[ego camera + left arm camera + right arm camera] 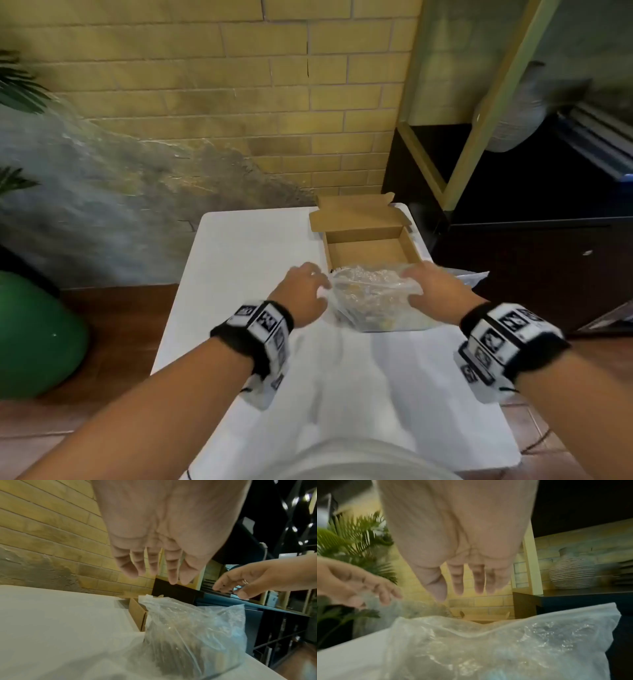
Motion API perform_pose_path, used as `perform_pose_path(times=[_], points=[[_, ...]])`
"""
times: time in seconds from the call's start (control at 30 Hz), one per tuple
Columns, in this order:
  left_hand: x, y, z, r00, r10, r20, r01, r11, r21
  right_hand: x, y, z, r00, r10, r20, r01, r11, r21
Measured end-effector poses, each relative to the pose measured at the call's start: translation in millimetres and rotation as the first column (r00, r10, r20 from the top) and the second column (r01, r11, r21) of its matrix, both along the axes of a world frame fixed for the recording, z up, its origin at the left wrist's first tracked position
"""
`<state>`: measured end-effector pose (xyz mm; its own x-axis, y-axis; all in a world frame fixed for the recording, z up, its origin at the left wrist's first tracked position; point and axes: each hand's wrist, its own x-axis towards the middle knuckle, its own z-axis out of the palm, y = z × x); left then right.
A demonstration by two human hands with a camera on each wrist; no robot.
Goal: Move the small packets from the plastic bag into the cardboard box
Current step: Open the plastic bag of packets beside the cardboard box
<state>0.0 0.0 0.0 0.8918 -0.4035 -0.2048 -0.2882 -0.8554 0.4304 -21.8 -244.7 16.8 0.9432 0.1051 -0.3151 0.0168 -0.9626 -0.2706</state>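
Two hands flank the bag, which lies on the table near its far right corner, against the near edge of the open, empty box. The left hand and right hand hover with fingers spread, holding nothing. Risk: the slack film may slip when gripped, spilling packets onto the table, or a push may shift the box towards the far edge.
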Motion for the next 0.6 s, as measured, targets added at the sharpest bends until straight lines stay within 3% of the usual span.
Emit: perform_pose_path(times=[0.1,0.17,0.27,0.37,0.47,0.6], points=[[21,-16,-6,0.999,0.011,-0.047,-0.006,0.993,0.120,23,-1,-9,0.994,-0.048,0.097,0.066,0.979,-0.194],[26,-22,-13,0.987,0.051,-0.151,-0.019,0.978,0.209,30,-4,-14,0.992,-0.123,-0.029,0.108,0.945,-0.310],[26,-13,-29,0.975,0.128,-0.183,-0.095,0.980,0.176,27,-10,-25,0.970,-0.153,-0.187,0.062,0.906,-0.418],[28,0,-28,0.970,0.193,-0.149,-0.185,0.980,0.067,25,-8,-29,0.979,-0.120,-0.167,0.047,0.921,-0.386],[25,18,-22,0.949,0.293,-0.114,-0.302,0.950,-0.074,25,0,-27,0.985,-0.109,-0.135,0.071,0.964,-0.257],[16,56,-13,0.879,0.473,-0.050,-0.465,0.831,-0.305,24,19,-19,0.995,-0.057,-0.083,0.052,0.997,-0.064]])
